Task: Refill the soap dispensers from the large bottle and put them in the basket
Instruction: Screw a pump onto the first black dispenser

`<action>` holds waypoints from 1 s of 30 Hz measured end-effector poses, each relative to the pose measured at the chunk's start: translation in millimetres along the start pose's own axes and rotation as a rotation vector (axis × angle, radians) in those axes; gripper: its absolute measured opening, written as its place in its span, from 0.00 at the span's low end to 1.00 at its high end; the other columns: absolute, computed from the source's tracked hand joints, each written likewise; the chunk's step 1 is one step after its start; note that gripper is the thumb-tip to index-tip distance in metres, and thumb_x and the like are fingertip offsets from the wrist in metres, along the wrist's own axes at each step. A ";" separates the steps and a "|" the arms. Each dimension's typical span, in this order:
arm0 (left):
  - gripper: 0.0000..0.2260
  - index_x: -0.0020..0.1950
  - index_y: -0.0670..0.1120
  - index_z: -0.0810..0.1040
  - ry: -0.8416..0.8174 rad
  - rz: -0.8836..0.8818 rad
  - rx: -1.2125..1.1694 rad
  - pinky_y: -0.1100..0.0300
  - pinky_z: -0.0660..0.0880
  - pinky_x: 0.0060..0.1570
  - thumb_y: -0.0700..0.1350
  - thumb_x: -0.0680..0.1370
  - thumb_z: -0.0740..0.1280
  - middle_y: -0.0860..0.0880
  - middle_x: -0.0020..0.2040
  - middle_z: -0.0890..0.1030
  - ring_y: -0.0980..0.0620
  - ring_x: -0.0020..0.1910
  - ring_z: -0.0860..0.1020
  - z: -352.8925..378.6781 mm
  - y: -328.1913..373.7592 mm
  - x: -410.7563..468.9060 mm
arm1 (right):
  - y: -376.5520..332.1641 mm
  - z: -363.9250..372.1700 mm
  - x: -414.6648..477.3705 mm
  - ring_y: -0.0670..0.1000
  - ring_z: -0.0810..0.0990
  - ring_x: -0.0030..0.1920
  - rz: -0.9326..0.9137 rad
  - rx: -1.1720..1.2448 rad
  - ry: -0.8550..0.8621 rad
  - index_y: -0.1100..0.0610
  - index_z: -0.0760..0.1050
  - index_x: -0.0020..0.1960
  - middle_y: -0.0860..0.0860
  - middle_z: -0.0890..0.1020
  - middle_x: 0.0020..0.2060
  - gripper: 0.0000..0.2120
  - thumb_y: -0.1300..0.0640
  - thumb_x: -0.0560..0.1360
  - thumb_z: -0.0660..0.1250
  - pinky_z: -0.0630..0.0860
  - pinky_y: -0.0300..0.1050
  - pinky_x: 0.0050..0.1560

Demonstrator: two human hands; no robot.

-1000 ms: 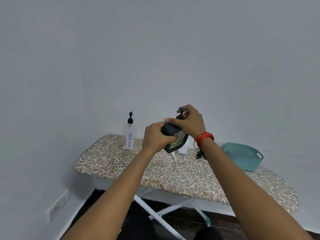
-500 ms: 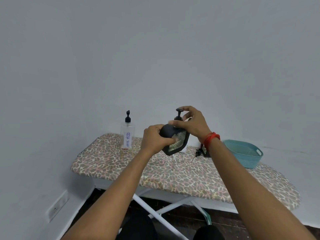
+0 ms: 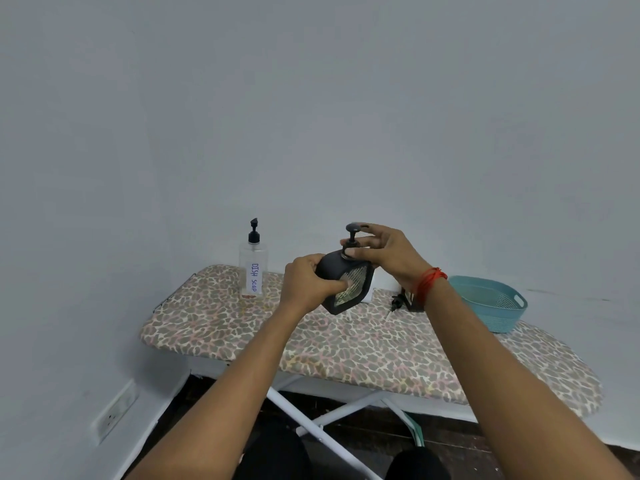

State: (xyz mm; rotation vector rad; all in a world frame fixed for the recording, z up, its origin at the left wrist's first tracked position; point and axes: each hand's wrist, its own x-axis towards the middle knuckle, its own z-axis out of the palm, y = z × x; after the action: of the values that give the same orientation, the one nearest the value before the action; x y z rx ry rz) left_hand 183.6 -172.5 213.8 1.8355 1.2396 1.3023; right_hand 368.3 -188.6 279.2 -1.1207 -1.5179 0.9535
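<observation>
Left of my left hand (image 3: pixel 304 284) the clear dish soap bottle (image 3: pixel 251 271) stands on the bench (image 3: pixel 363 344), that hand clamps the black dispenser (image 3: pixel 346 282) above it, my right hand (image 3: pixel 384 252) pinches its pump (image 3: pixel 352 237), and the teal basket (image 3: pixel 491 306) sits farther right.

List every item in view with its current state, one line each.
Black dispenser: held above the board, tilted, pump in place.
Left hand: gripping the dispenser body.
Right hand: fingers on the pump collar.
Clear bottle: upright on the board, pump on, looks nearly empty.
Basket: on the board at right, nothing visible inside.
Ironing board: unfolded, standing.
</observation>
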 end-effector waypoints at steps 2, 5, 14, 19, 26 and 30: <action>0.16 0.51 0.50 0.85 0.011 0.021 0.010 0.54 0.84 0.43 0.45 0.65 0.81 0.52 0.43 0.87 0.56 0.42 0.85 3.6 1.5 -1.8 | 3.7 7.3 4.1 0.50 0.85 0.46 -0.028 -0.161 0.152 0.54 0.75 0.67 0.53 0.86 0.43 0.32 0.56 0.66 0.83 0.81 0.44 0.48; 0.14 0.47 0.50 0.83 0.010 0.038 0.042 0.53 0.83 0.41 0.46 0.64 0.81 0.53 0.41 0.86 0.56 0.40 0.84 11.0 5.2 -2.7 | 8.7 24.9 5.5 0.45 0.80 0.43 -0.013 -0.348 0.367 0.49 0.71 0.63 0.45 0.79 0.42 0.38 0.42 0.59 0.84 0.78 0.42 0.46; 0.15 0.48 0.50 0.86 -0.063 -0.012 -0.042 0.48 0.84 0.46 0.44 0.64 0.83 0.52 0.41 0.87 0.52 0.42 0.86 1.2 -8.5 2.1 | 0.9 -7.5 -3.7 0.45 0.84 0.48 0.024 -0.117 -0.077 0.60 0.82 0.60 0.56 0.86 0.55 0.14 0.62 0.75 0.75 0.73 0.34 0.35; 0.15 0.48 0.53 0.85 -0.048 0.011 -0.074 0.49 0.84 0.45 0.44 0.64 0.82 0.53 0.42 0.87 0.54 0.42 0.86 7.4 -4.2 -0.6 | 6.3 2.5 0.4 0.46 0.82 0.39 -0.014 -0.259 0.149 0.55 0.82 0.59 0.50 0.83 0.39 0.22 0.54 0.67 0.82 0.79 0.40 0.42; 0.18 0.52 0.50 0.86 -0.039 0.015 -0.030 0.53 0.84 0.44 0.45 0.64 0.82 0.53 0.43 0.87 0.56 0.42 0.85 10.6 -1.5 1.5 | 4.1 2.8 1.9 0.44 0.79 0.56 0.047 -0.265 0.156 0.52 0.74 0.68 0.47 0.79 0.57 0.34 0.48 0.66 0.82 0.74 0.36 0.49; 0.17 0.52 0.49 0.86 -0.055 -0.003 -0.054 0.51 0.84 0.45 0.44 0.64 0.83 0.53 0.43 0.87 0.56 0.42 0.86 6.8 -6.0 0.3 | 1.0 -10.1 -5.5 0.46 0.82 0.47 0.046 -0.128 -0.035 0.62 0.82 0.59 0.54 0.85 0.55 0.15 0.63 0.73 0.76 0.72 0.31 0.32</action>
State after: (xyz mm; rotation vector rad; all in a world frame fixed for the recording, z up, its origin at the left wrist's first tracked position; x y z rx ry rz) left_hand 187.8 -169.3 206.4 1.8181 1.1673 1.2631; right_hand 378.9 -193.2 278.9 -1.2401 -1.6062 0.9215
